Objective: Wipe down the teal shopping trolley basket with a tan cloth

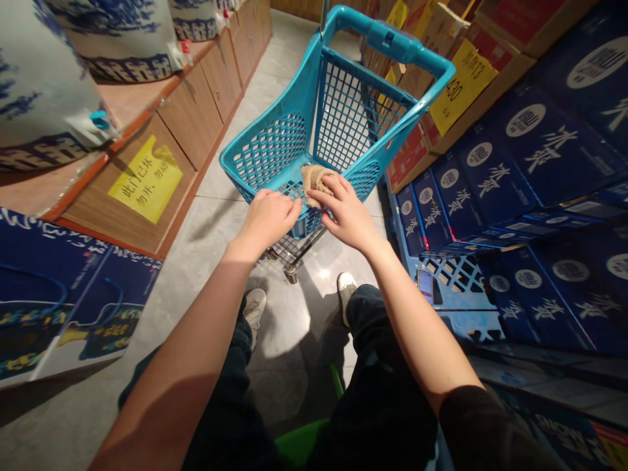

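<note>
From the head view, I saw the person's right hand with its fingers bent over a brown cloth, holding it at the near end of a blue shopping cart. The left hand lay near the cloth, at the cart's near edge, its fingers curled downward; I couldn't tell whether they gripped anything. Off to the right stood stacked blue boxes, with a phone lying beside them. Opposite, white-and-blue jars lined a wooden cabinet.
</note>
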{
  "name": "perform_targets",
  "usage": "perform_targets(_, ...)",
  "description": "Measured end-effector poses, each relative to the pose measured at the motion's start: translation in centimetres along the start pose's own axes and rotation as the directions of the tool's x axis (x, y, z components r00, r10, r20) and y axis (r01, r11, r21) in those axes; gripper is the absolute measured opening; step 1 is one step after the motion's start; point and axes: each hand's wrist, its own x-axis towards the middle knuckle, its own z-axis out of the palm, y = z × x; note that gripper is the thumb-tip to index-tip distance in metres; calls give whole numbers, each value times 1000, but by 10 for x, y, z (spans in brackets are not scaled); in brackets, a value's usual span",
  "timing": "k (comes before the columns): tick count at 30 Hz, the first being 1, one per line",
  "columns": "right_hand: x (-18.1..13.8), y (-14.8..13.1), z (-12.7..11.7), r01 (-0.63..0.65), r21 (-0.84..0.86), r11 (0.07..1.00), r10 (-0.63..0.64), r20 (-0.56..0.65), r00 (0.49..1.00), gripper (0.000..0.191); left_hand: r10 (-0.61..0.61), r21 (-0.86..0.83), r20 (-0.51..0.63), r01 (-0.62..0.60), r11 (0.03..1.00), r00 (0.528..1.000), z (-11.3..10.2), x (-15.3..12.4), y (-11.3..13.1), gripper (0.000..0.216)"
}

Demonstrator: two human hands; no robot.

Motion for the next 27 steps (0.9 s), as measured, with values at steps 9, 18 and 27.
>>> perform_targets(9, -3, 2, 8, -169, -46, 985, 164, -94, 982, 70, -19, 11, 41, 19, 1000, 999, -3, 0, 4, 62)
perform_targets(18, 2, 22, 2, -159, -41, 986, 153, -116, 981, 68, -23, -17, 30, 23, 1000, 999, -2, 1, 2, 59)
perform_targets(27, 4, -17, 6, -71, -16, 997, 71, -11, 997, 55, -15, -3, 4, 15, 1000, 1000, 0, 1, 1, 63)
